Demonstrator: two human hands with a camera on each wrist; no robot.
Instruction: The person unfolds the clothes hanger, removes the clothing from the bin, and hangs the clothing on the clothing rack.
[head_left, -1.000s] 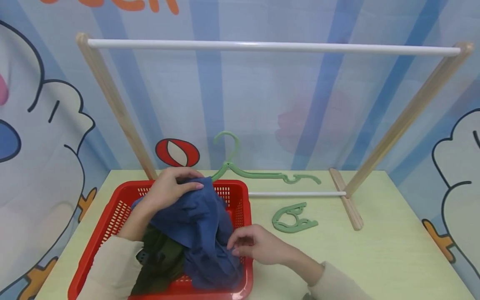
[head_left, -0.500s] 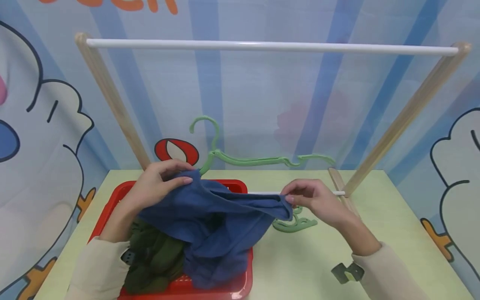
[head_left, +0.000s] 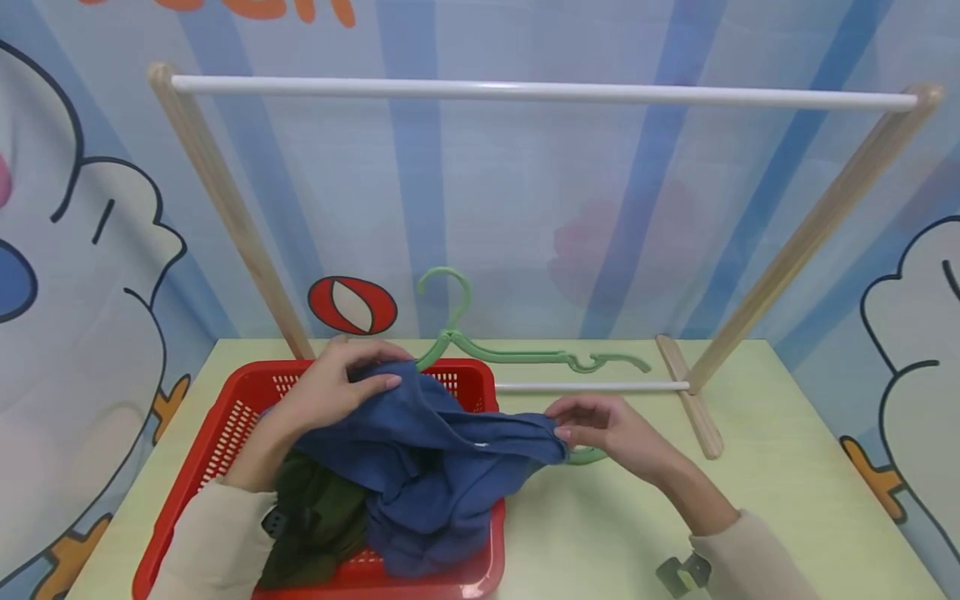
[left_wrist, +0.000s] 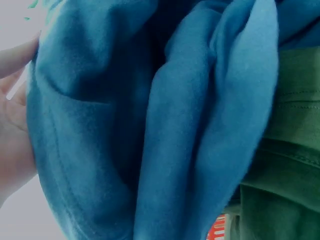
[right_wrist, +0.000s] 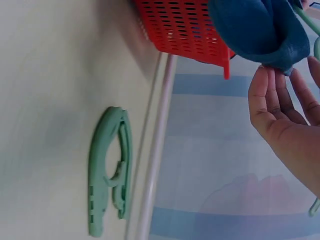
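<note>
My left hand (head_left: 330,392) pinches the upper left part of a blue shirt (head_left: 442,458), thumb on the front. A green clothes hanger (head_left: 510,357) stands behind the shirt with its hook up; its left arm runs into the cloth at my left fingers, and its right arm is bare. My right hand (head_left: 607,433) pinches the shirt's right edge, stretching the opening sideways. In the right wrist view, the fingertips are at the underside of the shirt's rim (right_wrist: 280,55). The lower part of the shirt hangs over the red basket (head_left: 498,533).
A dark green garment (head_left: 322,517) lies in the basket beneath the shirt. A folded green hanger (right_wrist: 97,170) rests on the table (head_left: 750,500), mostly hidden behind the shirt in the head view. A wooden rack with a white top rail (head_left: 540,90) spans the back.
My right hand has moved from beside the basket to the right, taking the shirt's edge and spreading it. The hanger and left hand rose, then came back down; both hands are lower now.
</note>
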